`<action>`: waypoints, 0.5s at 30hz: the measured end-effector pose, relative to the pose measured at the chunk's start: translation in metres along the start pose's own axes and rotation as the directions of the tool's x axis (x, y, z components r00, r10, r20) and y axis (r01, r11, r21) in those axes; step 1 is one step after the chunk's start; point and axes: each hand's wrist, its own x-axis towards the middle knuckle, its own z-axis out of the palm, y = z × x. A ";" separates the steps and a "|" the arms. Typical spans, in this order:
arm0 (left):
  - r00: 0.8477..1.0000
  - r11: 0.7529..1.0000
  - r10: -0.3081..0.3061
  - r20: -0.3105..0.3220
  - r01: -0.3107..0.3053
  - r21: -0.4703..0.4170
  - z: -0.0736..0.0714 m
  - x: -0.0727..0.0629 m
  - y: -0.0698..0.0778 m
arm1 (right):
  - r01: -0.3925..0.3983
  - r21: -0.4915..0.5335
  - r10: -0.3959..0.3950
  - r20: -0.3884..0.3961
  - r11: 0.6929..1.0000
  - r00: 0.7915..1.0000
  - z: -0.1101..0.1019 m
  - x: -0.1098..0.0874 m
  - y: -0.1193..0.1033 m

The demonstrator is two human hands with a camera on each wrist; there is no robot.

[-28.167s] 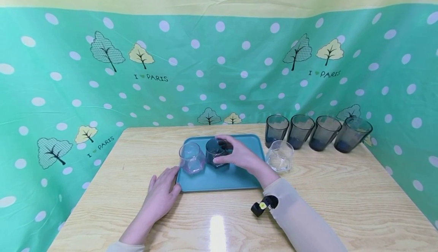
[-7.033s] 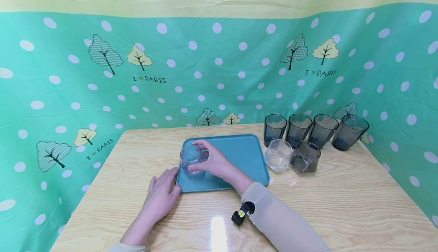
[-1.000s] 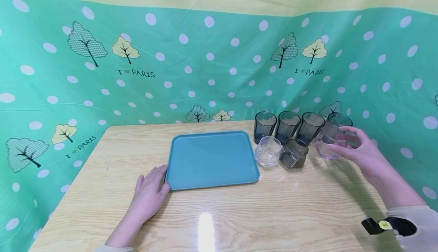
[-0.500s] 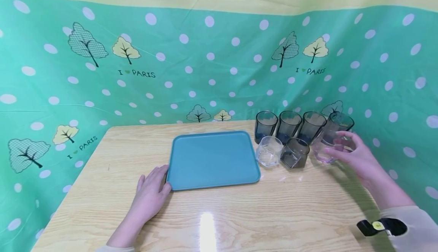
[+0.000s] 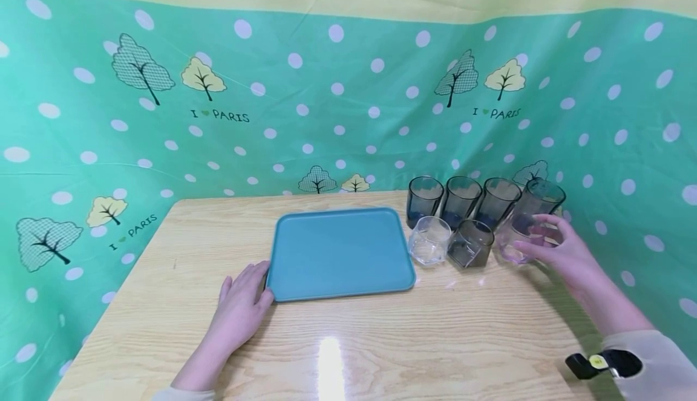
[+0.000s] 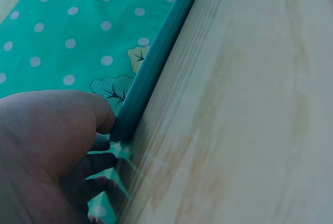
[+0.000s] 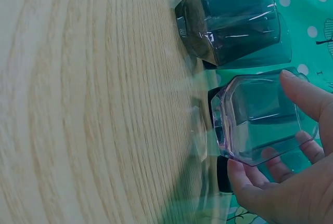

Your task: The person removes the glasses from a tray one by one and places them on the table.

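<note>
With fingers and thumb around its sides, my right hand (image 5: 569, 262) holds a short, pink-tinted clear glass (image 5: 510, 242) upright at the right end of the front row. In the right wrist view, the thumb lies on one side of this glass (image 7: 255, 115) and the fingertips on the other. Beside it stand a short smoky glass (image 5: 471, 245) and a short clear glass (image 5: 430, 242). My left hand (image 5: 239, 307) rests at the near left corner of a blue tray (image 5: 343, 253); in the left wrist view, its thumb touches the tray's edge (image 6: 143, 89).
Several tall smoky glasses (image 5: 425, 202) stand in a row at the back right, behind the short ones. A green dotted cloth (image 5: 245, 165) hangs behind and beside the wooden table (image 5: 381, 340). A black strap device (image 5: 604, 363) sits on the right wrist.
Since the oldest frame, the smoky and pink-tinted short glasses have gone from the tray to the right. In the last second the pink-tinted glass moved slightly nearer and down; the left hand stayed.
</note>
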 end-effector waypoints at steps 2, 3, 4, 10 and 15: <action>1.000 1.000 0.001 -0.001 -0.001 0.000 0.000 0.000 0.000 | 0.005 0.006 -0.005 0.002 1.000 1.000 0.000 0.001 0.001; 1.000 1.000 0.001 -0.001 -0.001 -0.002 0.000 0.000 0.000 | 0.008 0.007 -0.008 0.003 1.000 1.000 0.000 0.001 0.002; 1.000 1.000 0.001 -0.001 -0.001 -0.002 0.000 0.000 0.000 | 0.009 0.004 -0.009 0.002 1.000 1.000 0.001 0.001 0.002; 1.000 1.000 -0.001 -0.001 0.001 -0.001 0.000 0.000 -0.001 | 0.000 -0.013 0.000 0.008 1.000 1.000 0.002 0.002 0.004; 1.000 1.000 0.001 -0.001 -0.001 -0.006 0.001 0.000 -0.001 | -0.017 -0.019 0.017 0.007 1.000 1.000 0.003 0.002 0.004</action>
